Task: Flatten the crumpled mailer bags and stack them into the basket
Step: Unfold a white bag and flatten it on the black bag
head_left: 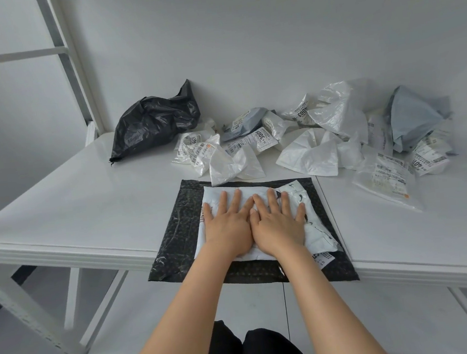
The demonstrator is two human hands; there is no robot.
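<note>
Lying flat on a black mailer [175, 235], white mailer [316, 234], creased, under both splayed hands [253, 225].

Our two flat hands, left hand [227, 226] and right hand [280, 224], cover the middle of the white plastic mailer bag [316, 234], hiding its print. The small black text on the crumpled white label-covered bags [206, 150] is too small for us to read.

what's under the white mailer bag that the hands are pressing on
A flat black mailer bag lies under the white mailer bag, showing on all sides, on the white table. Its middle is covered, so anything there cannot be seen.
</note>
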